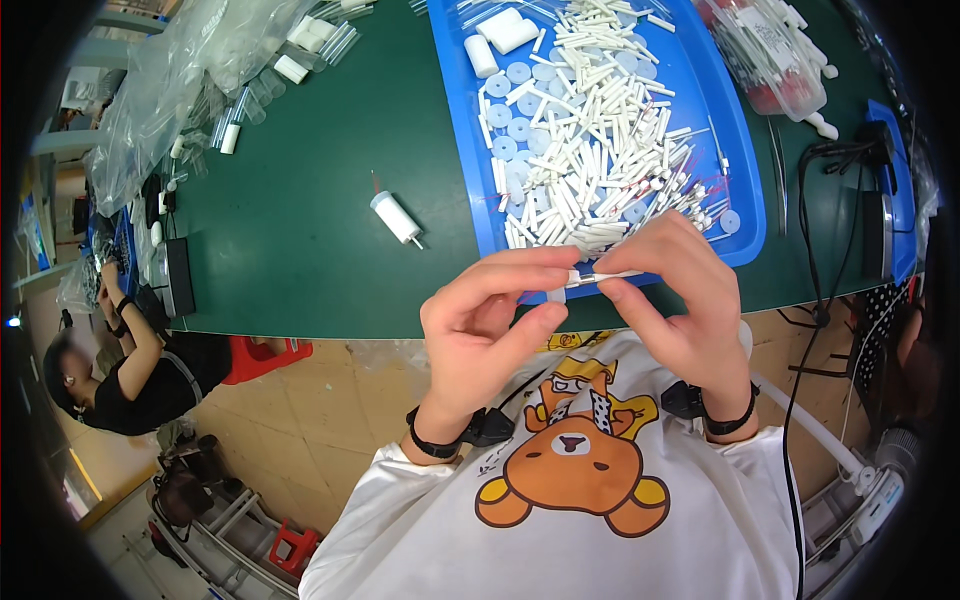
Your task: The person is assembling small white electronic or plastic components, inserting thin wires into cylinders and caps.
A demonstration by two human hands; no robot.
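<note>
Just over the near edge of a blue tray, both my hands meet with closed fingertips. My right hand pinches a thin white stick between thumb and index finger. A short shiny metal piece shows at the stick's left end. My left hand grips a small pale translucent piece between thumb and fingers, against that metal end. Whether the parts are joined I cannot tell. To the left on the green table lies a white cylinder with a metal tip and a thin reddish wire.
The tray holds many white sticks, translucent discs and thick white cylinders. Clear plastic bags and tubes lie far left. Tweezers, a plastic box and black cables are right. Another person sits left.
</note>
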